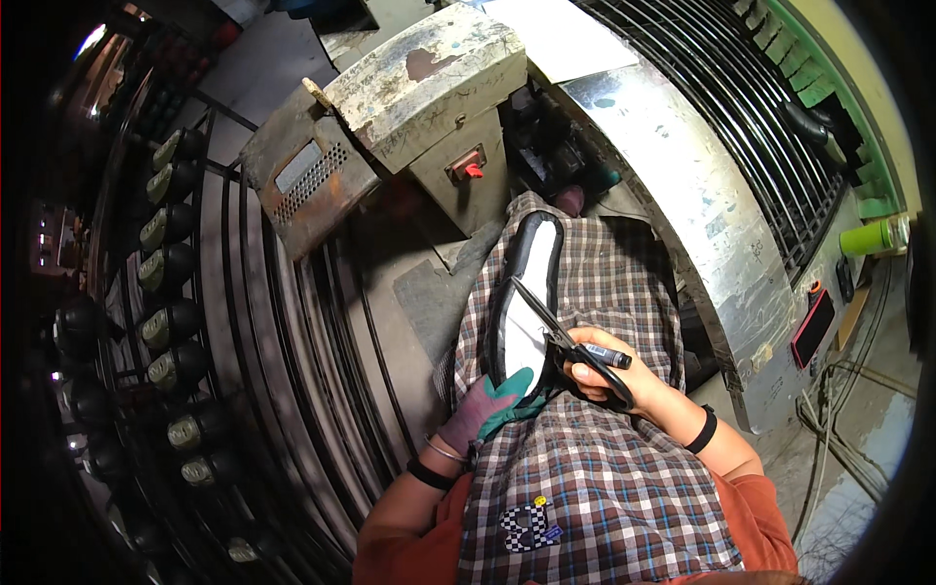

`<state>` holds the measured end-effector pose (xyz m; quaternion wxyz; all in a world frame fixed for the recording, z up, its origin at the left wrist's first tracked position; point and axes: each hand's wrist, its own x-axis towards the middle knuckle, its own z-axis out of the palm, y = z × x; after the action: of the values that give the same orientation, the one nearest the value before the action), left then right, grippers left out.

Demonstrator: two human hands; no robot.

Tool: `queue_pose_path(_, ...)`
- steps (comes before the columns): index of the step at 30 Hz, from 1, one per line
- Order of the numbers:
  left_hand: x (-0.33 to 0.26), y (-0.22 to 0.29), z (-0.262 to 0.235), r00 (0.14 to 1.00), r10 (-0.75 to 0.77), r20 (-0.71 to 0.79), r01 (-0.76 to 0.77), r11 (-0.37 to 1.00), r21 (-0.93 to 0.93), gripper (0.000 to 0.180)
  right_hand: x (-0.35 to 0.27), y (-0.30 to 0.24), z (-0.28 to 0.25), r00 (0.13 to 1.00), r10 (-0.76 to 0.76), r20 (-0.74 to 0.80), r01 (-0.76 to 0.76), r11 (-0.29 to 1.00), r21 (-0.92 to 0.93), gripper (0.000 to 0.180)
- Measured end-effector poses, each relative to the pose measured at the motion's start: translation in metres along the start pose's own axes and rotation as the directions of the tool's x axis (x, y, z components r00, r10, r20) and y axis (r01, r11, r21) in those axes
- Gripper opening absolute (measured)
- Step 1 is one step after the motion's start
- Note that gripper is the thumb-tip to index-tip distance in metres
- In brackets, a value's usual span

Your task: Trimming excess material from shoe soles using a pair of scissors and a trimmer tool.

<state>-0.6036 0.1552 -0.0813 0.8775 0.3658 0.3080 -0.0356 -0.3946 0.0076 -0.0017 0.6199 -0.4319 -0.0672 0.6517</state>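
Metal surface (702,185) at right; shoe (531,255) on apron (595,497), white face up.
Left hand (495,405) grips its near end, right hand (606,369) scissors (546,319) and pen (616,359); work appears unfinished, completed steps indistinguishable.

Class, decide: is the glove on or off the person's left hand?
On: the purple-and-green glove covers the left hand, stopping near the wrist.

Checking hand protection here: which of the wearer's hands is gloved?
The left hand, in a purple-and-green glove; the right hand, holding scissors, is bare.
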Motion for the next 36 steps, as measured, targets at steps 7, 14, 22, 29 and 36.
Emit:
queue_pose_path(7, -0.003, -0.003, -0.002, 1.0, -0.011, 0.011, 0.011, 0.997, -0.072, 0.053, -0.014, -0.014, 0.006, 0.999, 0.051, -0.014, -0.052, 0.983, -0.176, 0.043)
queue_pose_path(14, -0.002, -0.015, -0.018, 0.998, -0.058, 0.002, 0.058, 0.998, -0.019, 0.056, -0.029, -0.038, -0.004, 0.892, -0.37, 0.261, 0.195, -0.206, -0.959, 0.053)
queue_pose_path(22, -0.007, 0.0, -0.007, 0.997, -0.027, 0.071, 0.037, 0.989, -0.142, 0.055, -0.04, -0.062, 0.006, 0.93, -0.177, 0.323, 0.182, -0.543, -0.82, 0.063)
queue_pose_path(29, -0.009, 0.016, 0.005, 0.999, -0.046, 0.014, 0.045, 0.999, 0.029, 0.056, -0.03, -0.075, 0.01, 0.952, -0.077, 0.296, 0.206, -0.555, -0.806, 0.059)
queue_pose_path(36, -0.009, 0.009, 0.001, 0.997, -0.026, 0.074, 0.035, 0.991, -0.128, 0.057, -0.022, -0.042, 0.0, 0.933, -0.239, 0.268, 0.234, -0.162, -0.959, 0.055)
